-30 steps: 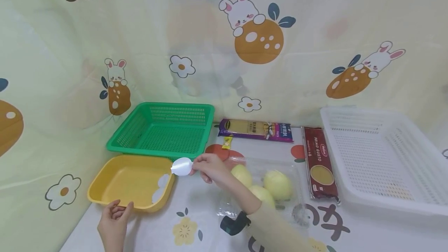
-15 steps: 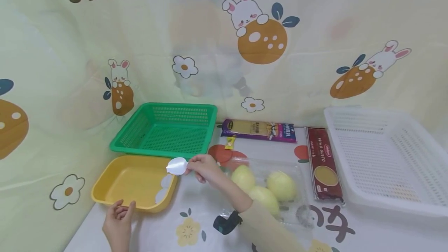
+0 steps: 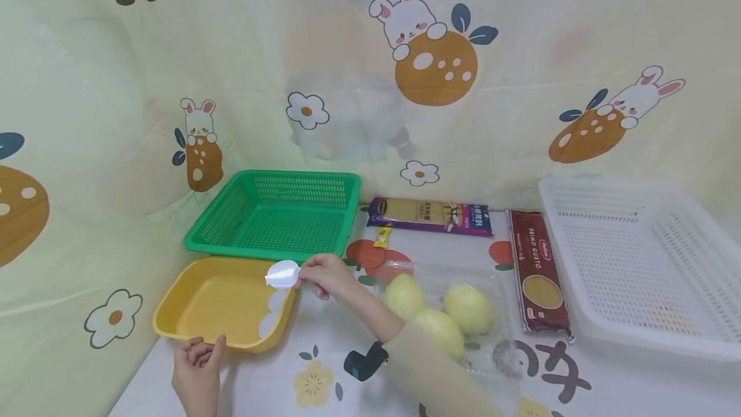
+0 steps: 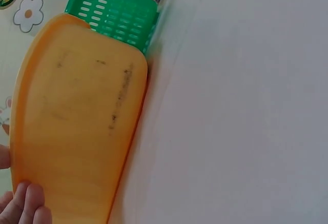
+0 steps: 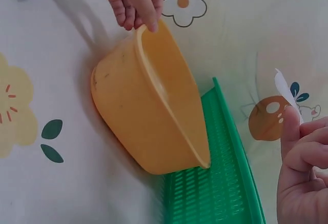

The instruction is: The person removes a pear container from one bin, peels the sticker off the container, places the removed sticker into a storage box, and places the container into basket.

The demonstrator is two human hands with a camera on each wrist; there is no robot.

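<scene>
My right hand (image 3: 329, 277) pinches a thin, glossy white oval piece (image 3: 282, 274) with a small tab at its far end. That piece is over the right rim of a yellow plastic basin (image 3: 211, 304). In the right wrist view the piece (image 5: 285, 92) appears nearly edge-on, between thumb and finger. Two similar white ovals (image 3: 269, 324) lie inside the basin along its right wall. My left hand (image 3: 197, 369) grips the basin's near rim, thumb at the rim and fingers against the outer wall, as the left wrist view shows with its fingers (image 4: 34, 197).
A green slotted basket (image 3: 289, 227) stands behind the basin. A clear plastic tray (image 3: 492, 340) holds pale yellow-green round fruits (image 3: 467, 307). Two pasta packs, one purple (image 3: 431, 216) and one red (image 3: 538, 269), lie near a white basket (image 3: 648, 275). A small yellow packet (image 3: 382, 237) lies nearby.
My right hand has moved left with the white piece, from beside the basin's right rim to above it. My left hand keeps its grip on the rim. The head view has shifted slightly.
</scene>
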